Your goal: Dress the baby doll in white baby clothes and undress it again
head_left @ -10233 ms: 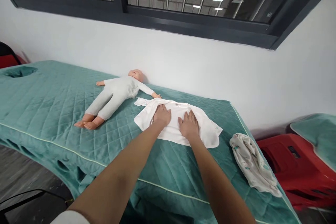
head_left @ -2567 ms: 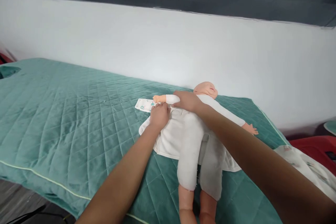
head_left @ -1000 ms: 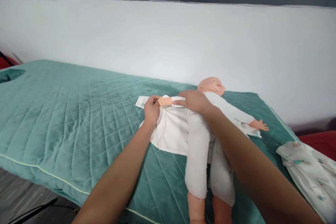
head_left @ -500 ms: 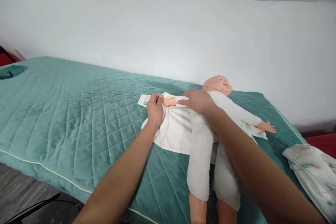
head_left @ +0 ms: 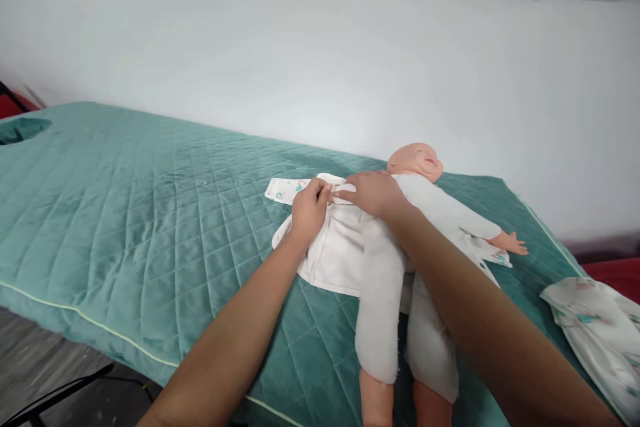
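A baby doll with a white cloth body lies on its back on top of an opened white baby shirt. My left hand pinches the shirt at the sleeve opening, around the doll's hand, which is now mostly hidden. Just to its right, my right hand is closed on the doll's arm near the wrist. The printed sleeve stretches out flat to the left of my left hand. On the other side, the doll's bare hand rests with its fingers spread.
The doll lies on a green quilted bed cover against a white wall. A folded printed baby garment sits at the right edge. A face hole is at the far left, and a dark strap or cable hangs by the lower left.
My left hand has moved right, drawing the shirt over the doll's hand, which showed plainly before. More of the printed sleeve shows to the left. My right hand has barely moved.
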Motion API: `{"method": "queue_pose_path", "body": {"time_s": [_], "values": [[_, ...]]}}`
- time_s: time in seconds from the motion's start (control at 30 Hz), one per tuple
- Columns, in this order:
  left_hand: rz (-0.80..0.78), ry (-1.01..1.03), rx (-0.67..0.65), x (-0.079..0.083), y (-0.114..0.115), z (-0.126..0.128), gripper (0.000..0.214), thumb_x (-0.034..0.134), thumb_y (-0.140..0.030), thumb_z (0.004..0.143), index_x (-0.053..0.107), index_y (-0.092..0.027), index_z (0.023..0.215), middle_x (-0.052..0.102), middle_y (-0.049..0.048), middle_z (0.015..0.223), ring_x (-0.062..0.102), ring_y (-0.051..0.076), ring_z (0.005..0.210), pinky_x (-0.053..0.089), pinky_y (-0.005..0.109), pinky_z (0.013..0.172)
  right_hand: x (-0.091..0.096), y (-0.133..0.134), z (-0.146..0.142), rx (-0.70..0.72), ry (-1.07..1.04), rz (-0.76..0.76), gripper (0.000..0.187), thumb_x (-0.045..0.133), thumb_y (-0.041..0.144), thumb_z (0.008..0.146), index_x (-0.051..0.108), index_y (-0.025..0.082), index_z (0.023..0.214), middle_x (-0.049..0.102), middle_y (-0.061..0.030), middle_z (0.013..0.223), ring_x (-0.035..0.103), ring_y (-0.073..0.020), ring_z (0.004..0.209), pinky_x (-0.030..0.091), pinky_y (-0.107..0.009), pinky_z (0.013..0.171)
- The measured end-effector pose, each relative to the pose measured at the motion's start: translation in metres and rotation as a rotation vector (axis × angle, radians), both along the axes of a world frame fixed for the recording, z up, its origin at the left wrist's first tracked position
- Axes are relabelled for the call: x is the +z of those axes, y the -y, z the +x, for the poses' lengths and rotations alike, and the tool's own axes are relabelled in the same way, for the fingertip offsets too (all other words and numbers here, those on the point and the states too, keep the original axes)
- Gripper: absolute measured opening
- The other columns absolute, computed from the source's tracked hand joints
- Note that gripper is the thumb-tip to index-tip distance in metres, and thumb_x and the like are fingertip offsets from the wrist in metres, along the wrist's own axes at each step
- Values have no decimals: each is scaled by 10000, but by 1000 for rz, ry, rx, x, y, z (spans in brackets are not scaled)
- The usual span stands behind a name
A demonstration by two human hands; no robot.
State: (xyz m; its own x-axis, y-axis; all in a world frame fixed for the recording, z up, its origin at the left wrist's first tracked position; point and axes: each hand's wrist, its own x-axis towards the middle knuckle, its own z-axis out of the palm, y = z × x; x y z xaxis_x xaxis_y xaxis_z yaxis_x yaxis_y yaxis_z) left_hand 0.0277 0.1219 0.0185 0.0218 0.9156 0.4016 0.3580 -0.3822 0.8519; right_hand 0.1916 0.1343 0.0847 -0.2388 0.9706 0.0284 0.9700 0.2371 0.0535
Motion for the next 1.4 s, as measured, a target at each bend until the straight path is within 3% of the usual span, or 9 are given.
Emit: {"method": "queue_pose_path", "body": {"time_s": [0.2, 0.43, 0.57, 0.67, 0.8, 0.9, 1.0, 1.17, 1.4], "values": [[13, -13, 51, -2, -1, -1, 196, 416, -311, 1004, 569, -220, 921, 639, 7, 791, 587, 170, 744, 428, 285, 720, -3, -2, -2, 48, -12, 14, 514, 407, 577, 992, 669, 190, 1206, 725, -142, 1147, 642, -333, 1082, 406, -487, 983], [21, -336, 341, -13, 3, -15, 192, 532, -286, 931, 601, -181, 1076, 666, 128, 1098, 589, 292, 1103, 454, 416, 951, 6, 13, 16, -41, -88, 83, 429, 428, 448, 996, 635, 175, 1254, 681, -146, 1261, 599, -334, 1173, 418, -492, 1014], [-83, -508, 370, -12, 18, -22, 285, 553, -337, 931, 606, -160, 1147, 671, 159, 1180, 595, 325, 1152, 444, 446, 976, 8, 35, 46, -152, -203, 190, 405, 429, 417, 982, 645, 198, 1246, 658, -125, 1333, 572, -346, 1232, 416, -514, 1037], [-190, -589, 359, -9, 28, -24, 313, 524, -398, 950, 620, -171, 1142, 719, 152, 1084, 656, 323, 1060, 455, 424, 917, 2, 61, 79, -248, -352, 312, 421, 417, 429, 974, 637, 217, 1263, 647, -118, 1345, 553, -340, 1259, 438, -506, 1027], [-230, -533, 263, -5, 34, -25, 299, 494, -447, 954, 643, -210, 1058, 739, 106, 945, 683, 289, 918, 456, 362, 786, -12, 99, 122, -411, -373, 574, 493, 399, 419, 954, 617, 136, 1293, 636, -199, 1287, 528, -365, 1266, 422, -516, 1043], [-156, -334, 156, 0, 35, -23, 236, 501, -410, 941, 640, -220, 962, 730, 55, 947, 660, 234, 895, 455, 324, 792, -22, 118, 140, -578, -401, 384, 577, 374, 507, 961, 575, 141, 1359, 697, -207, 1129, 628, -384, 1111, 476, -528, 930], [-80, -203, 162, 10, 35, -14, 196, 545, -388, 901, 622, -207, 894, 699, 58, 996, 624, 213, 920, 461, 315, 837, -30, 122, 141, -559, -525, 165, 644, 318, 508, 982, 466, 126, 1479, 715, -222, 1141, 672, -375, 1050, 493, -503, 901], [-113, -138, 122, 24, 31, 12, 203, 554, -400, 887, 598, -205, 926, 688, 52, 993, 596, 208, 876, 455, 338, 852, -36, 118, 132, -452, -743, 239, 661, 343, 496, 968, 454, 123, 1502, 710, -191, 1207, 631, -354, 1147, 464, -505, 995], [-108, -91, 23, 38, 25, 49, 237, 518, -426, 918, 517, -213, 813, 595, -5, 815, 533, 172, 801, 420, 292, 734, -40, 119, 130, -378, -1028, 179, 696, 431, 622, 945, 459, 206, 1502, 689, -123, 1269, 627, -310, 1191, 442, -512, 1078]]}}
